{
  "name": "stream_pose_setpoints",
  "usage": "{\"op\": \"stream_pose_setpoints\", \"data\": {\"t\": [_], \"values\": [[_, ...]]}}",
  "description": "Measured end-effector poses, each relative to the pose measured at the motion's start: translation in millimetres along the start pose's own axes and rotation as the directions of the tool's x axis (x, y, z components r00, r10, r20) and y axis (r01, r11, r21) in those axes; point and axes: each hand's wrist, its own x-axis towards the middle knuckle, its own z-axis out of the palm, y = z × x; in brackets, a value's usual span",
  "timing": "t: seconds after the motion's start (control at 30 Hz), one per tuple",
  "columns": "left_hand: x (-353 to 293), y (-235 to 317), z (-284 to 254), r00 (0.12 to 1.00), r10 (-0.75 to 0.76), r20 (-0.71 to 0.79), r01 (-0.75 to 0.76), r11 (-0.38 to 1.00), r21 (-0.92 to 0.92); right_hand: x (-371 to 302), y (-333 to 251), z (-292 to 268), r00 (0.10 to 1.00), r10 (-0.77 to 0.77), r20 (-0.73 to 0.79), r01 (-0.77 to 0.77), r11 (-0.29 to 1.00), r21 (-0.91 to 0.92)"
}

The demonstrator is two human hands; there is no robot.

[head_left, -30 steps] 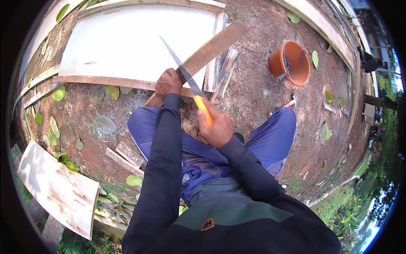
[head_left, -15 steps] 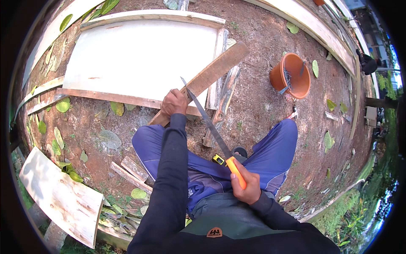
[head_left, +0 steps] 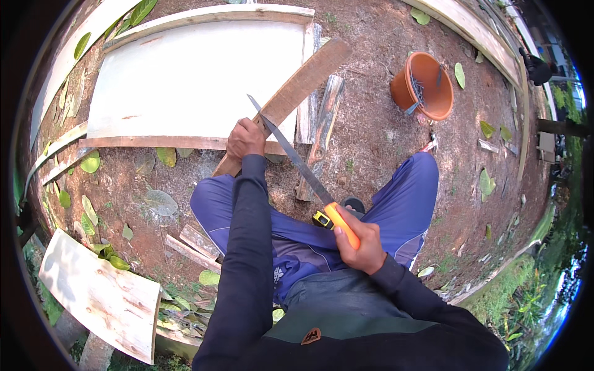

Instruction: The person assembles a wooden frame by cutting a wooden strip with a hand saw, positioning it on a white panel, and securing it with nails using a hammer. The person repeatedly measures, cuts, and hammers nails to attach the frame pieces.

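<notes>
My right hand [head_left: 365,240] is closed round the orange handle of a handsaw [head_left: 297,162]. The saw's narrow blade runs up and left across a brown wooden plank [head_left: 306,79], close to my left hand. Gripping that plank near its lower end is my left hand [head_left: 245,140], fingers wrapped over it. The plank slants up to the right, over the edge of a white panel [head_left: 192,86] framed with wooden strips. Beside the panel's right edge lies a rough piece of wood [head_left: 322,133] on the ground.
An orange-brown bucket [head_left: 403,93] holding thin dark pieces lies tilted on the dirt at right. A yellow tape measure [head_left: 322,219] sits between my legs. At lower left are a pale board [head_left: 102,287] and short wood strips [head_left: 193,250]. Fallen leaves dot the ground.
The saw has slid forward, up and left, across the plank, so more of its tip sticks out past it. My right hand moved with it; the left still grips the plank. The whole view shifted slightly.
</notes>
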Motion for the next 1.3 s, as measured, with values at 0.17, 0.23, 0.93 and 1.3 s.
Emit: {"op": "stream_pose_setpoints", "data": {"t": [0.17,0.23,0.93,1.3], "values": [[-3.0,46.4,-8.6,0.984,-0.07,0.165,0.075,0.997,-0.023,146.9,-10.7,62.7,0.998,-0.002,-0.067,-0.007,0.991,-0.132],[16.2,-30.8,11.7,0.997,-0.055,0.053,0.051,0.995,0.083,74.0,-15.9,53.0,1.0,-0.021,-0.006,0.02,0.999,-0.047],[16.5,-29.5,19.2,0.945,0.269,0.188,-0.287,0.955,0.077,139.4,-36.0,51.4,0.989,0.098,0.111,-0.084,0.989,-0.125],[2.3,6.1,-4.4,0.999,0.043,0.027,-0.044,0.997,0.057,111.8,-14.9,43.6,0.998,0.015,0.062,-0.013,0.999,-0.032]]}}
